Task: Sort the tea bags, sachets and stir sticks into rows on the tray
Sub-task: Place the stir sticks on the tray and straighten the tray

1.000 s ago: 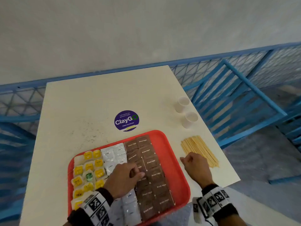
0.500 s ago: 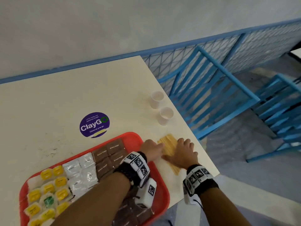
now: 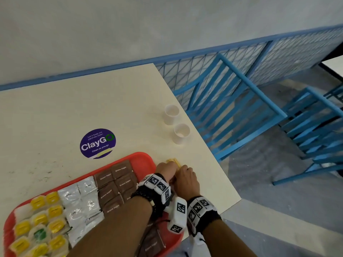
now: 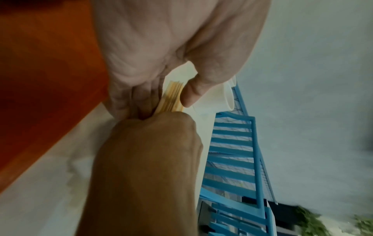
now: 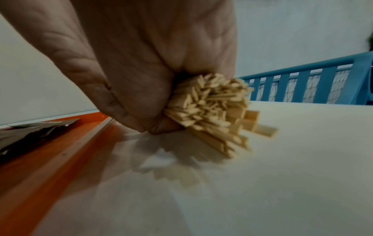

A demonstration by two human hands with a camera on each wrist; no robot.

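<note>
Gripping the stir sticks (image 5: 210,111) in both hands, I have my right hand (image 3: 186,178) wrapped round the near part of the bundle, cut ends poking out below my palm and a few lower ones touching the table (image 3: 92,101). My left hand (image 3: 166,170) pinches the far part between thumb and fingers. The bundle sits just to the right of the tray (image 3: 143,157), sachets (image 3: 113,184) lying left of my grip.

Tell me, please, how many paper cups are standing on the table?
2. One cup stands near the table's right edge; the other cup stands just in front of it, nearer the hands. None looks hidden.
</note>
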